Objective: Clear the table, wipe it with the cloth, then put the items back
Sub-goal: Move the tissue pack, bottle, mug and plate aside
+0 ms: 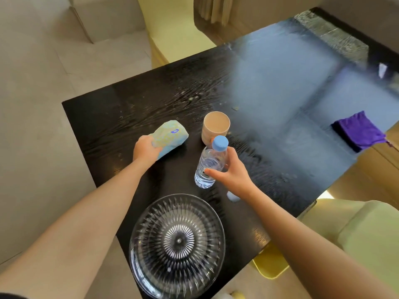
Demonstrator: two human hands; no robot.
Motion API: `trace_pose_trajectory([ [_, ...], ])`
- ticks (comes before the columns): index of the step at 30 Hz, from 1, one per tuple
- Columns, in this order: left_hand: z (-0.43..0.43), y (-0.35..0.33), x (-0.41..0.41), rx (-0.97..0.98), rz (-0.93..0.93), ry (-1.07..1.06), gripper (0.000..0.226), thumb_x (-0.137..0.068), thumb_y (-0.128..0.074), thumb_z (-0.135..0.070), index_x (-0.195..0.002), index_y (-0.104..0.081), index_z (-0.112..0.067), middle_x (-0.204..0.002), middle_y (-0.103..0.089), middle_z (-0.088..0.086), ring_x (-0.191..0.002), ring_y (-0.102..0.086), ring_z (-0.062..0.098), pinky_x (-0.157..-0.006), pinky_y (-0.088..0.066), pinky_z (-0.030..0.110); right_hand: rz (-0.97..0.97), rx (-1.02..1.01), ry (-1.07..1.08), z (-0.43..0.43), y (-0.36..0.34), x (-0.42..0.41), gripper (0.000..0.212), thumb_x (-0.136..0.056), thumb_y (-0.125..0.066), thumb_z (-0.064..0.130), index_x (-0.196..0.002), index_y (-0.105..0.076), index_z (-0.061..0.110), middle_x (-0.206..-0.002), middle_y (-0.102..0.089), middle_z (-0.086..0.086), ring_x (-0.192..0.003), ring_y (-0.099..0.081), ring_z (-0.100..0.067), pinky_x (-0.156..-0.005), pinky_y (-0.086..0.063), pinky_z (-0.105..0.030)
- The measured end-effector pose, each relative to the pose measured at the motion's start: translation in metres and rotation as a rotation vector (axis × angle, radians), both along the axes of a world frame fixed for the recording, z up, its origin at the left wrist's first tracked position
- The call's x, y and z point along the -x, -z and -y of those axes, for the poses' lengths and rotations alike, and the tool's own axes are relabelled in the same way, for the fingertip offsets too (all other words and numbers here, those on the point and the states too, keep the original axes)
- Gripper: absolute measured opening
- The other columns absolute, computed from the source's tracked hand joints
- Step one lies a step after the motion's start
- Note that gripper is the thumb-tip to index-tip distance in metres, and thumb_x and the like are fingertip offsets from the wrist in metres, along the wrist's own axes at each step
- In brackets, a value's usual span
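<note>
Head view is showing the left hand (145, 149) reaching forward with the arm stretched out, its fingers (155, 149) clamping the near end of a soft tissue pack (170, 138) that is lying on the dark surface (129, 111). The right hand (232, 172) is wrapping around a clear water bottle (208, 167) with a blue cap, thumb across the label on the near side and the other fingers curling behind it; the bottle is tilting slightly, and whether its base is touching the surface is unclear. A paper cup (216, 129) is standing upright just beyond the bottle, at twelve o'clock from it, with the tissue pack at about ten o'clock. A ribbed glass plate (177, 244) is sitting at six o'clock, overhanging the near edge. A folded purple cloth (360, 131) is lying well apart at three o'clock, near the right edge. Pale green chairs (364, 231) are standing beside the surface, on a light tiled floor (32, 126).
</note>
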State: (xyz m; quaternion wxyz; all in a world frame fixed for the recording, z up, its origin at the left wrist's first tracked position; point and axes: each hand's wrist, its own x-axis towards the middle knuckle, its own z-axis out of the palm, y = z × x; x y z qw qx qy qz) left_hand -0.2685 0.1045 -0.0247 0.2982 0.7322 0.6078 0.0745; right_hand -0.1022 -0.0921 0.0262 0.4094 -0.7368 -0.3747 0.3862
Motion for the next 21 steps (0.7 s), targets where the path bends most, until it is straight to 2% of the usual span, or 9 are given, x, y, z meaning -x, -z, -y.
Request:
trace_pose_trajectory([
  [3, 0.007, -0.016, -0.001, -0.035, 0.044, 0.008, 0.031, -0.083, -0.063, -0.013, -0.11, -0.06, 0.002, -0.115, -0.057, 0.019, -0.103, -0.056, 0.035, -0.074, -0.041, 0.034, 0.02, -0.016, 0.005, 0.005, -0.009, -0.011, 0.056, -0.073, -0.078, 0.018, -0.114, -0.042, 0.029, -0.101, -0.058, 0.023, -0.092, -0.061, 0.003, -0.084, -0.048, -0.021],
  [6, 0.015, -0.037, -0.012, -0.094, 0.1, 0.034, 0.026, -0.082, -0.065, -0.013, -0.096, -0.059, 0.007, -0.103, -0.058, 0.02, -0.096, -0.057, 0.035, -0.067, -0.038, 0.034, 0.034, -0.035, 0.014, 0.011, -0.022, -0.026, 0.057, -0.072, -0.079, 0.02, -0.113, -0.041, 0.032, -0.101, -0.057, 0.023, -0.092, -0.06, 0.002, -0.084, -0.048, -0.02],
  [10, 0.022, -0.075, -0.039, -0.16, 0.178, 0.04, 0.031, -0.083, -0.067, -0.016, -0.107, -0.06, 0.004, -0.108, -0.059, 0.018, -0.1, -0.057, 0.032, -0.071, -0.041, 0.031, 0.044, -0.075, 0.019, 0.02, -0.043, -0.055, 0.058, -0.073, -0.078, 0.021, -0.116, -0.04, 0.03, -0.11, -0.058, 0.012, -0.098, -0.061, -0.007, -0.086, -0.048, -0.022],
  [14, 0.027, -0.106, -0.071, -0.241, 0.207, 0.05, 0.032, -0.082, -0.069, -0.018, -0.106, -0.06, 0.0, -0.111, -0.059, 0.017, -0.099, -0.056, 0.029, -0.073, -0.04, 0.03, 0.053, -0.109, 0.038, 0.032, -0.06, -0.091, 0.06, -0.074, -0.078, 0.02, -0.122, -0.042, 0.02, -0.119, -0.059, 0.001, -0.105, -0.062, -0.015, -0.091, -0.051, -0.027],
  [17, 0.039, -0.124, -0.101, -0.289, 0.218, 0.07, 0.027, -0.081, -0.07, -0.021, -0.096, -0.059, -0.001, -0.103, -0.06, 0.015, -0.086, -0.05, 0.021, -0.068, -0.036, 0.03, 0.082, -0.118, 0.078, 0.043, -0.069, -0.121, 0.061, -0.074, -0.078, 0.021, -0.123, -0.044, 0.015, -0.116, -0.06, 0.002, -0.101, -0.062, -0.013, -0.084, -0.05, -0.021],
  [21, 0.058, -0.139, -0.153, -0.232, 0.222, 0.075, 0.025, -0.082, -0.067, -0.02, -0.097, -0.056, -0.003, -0.096, -0.055, 0.009, -0.086, -0.049, 0.017, -0.063, -0.036, 0.027, 0.085, -0.133, 0.126, 0.062, -0.076, -0.168, 0.059, -0.075, -0.077, 0.021, -0.123, -0.044, 0.013, -0.114, -0.058, 0.002, -0.098, -0.06, -0.012, -0.074, -0.046, -0.012],
])
